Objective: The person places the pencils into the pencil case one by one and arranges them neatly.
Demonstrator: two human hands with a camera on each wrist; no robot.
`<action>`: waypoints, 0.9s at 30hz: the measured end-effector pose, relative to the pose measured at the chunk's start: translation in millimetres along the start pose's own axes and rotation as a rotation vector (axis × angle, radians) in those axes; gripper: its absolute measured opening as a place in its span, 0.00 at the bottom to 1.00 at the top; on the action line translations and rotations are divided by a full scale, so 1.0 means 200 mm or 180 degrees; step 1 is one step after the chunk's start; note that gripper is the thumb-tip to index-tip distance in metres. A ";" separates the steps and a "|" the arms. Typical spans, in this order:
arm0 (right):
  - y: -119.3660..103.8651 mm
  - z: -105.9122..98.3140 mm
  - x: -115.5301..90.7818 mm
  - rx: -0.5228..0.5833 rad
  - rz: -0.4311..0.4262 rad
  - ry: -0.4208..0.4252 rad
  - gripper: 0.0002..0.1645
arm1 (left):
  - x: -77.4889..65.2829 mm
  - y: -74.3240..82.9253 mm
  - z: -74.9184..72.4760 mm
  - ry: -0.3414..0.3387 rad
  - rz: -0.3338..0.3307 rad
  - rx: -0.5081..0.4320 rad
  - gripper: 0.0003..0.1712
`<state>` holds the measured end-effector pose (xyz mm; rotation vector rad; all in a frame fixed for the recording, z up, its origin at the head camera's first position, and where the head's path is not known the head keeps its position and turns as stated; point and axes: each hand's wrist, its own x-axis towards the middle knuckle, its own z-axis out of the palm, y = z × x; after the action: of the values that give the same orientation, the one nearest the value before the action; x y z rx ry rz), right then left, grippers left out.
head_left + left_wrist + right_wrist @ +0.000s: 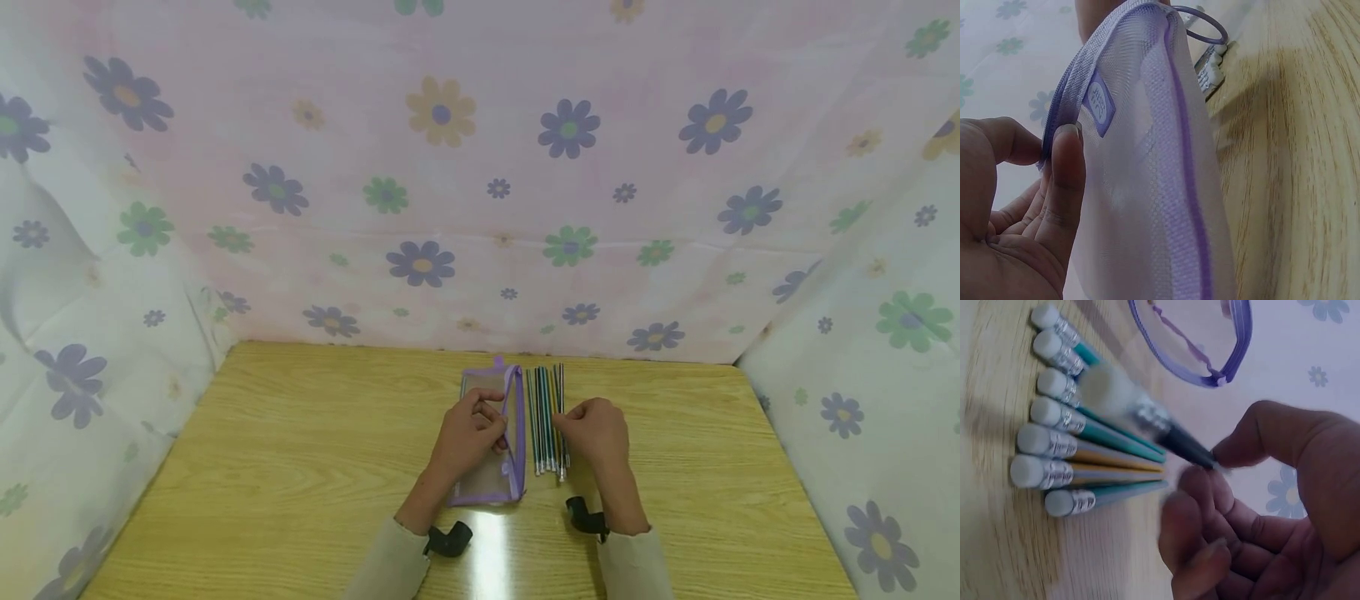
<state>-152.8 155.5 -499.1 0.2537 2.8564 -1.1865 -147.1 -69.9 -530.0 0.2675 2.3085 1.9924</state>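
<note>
A mesh zip pouch (480,487) with purple trim lies near the middle of the table, its zipped side parted. My left hand (465,437) pinches the zipper edge (1063,109) between thumb and forefinger, holding the mouth up. Just right of the pouch lies a row of pencils (542,425), green, yellow and dark, their white eraser ends towards me. Above them my right hand (600,429) pinches one dark pencil (1175,440) between thumb and fingertips. That pencil is lifted off the row, eraser end near the camera; its far end is hidden in the right wrist view.
The wood-grain table (315,450) carries the pouch and pencils. A flowered cloth (495,167) stands behind it and on both sides. Black curved fittings (452,540) sit at both wrists.
</note>
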 end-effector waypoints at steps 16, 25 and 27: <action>-0.06 0.04 -0.01 0.0287 -0.0098 -0.0327 0.12 | 0.00 0.01 0.00 -0.0019 -0.0006 0.0008 0.19; -0.07 0.07 -0.01 0.0311 -0.0202 -0.0435 0.08 | 0.00 0.00 0.00 -0.0011 0.0015 0.0003 0.19; -0.08 0.07 -0.01 0.0336 -0.0251 -0.0470 0.08 | 0.01 0.00 0.00 -0.0010 0.0016 -0.0013 0.19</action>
<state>-153.0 134.3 -498.6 0.0543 2.7044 -1.3126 -148.0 -68.9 -530.7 0.2763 2.3041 1.9971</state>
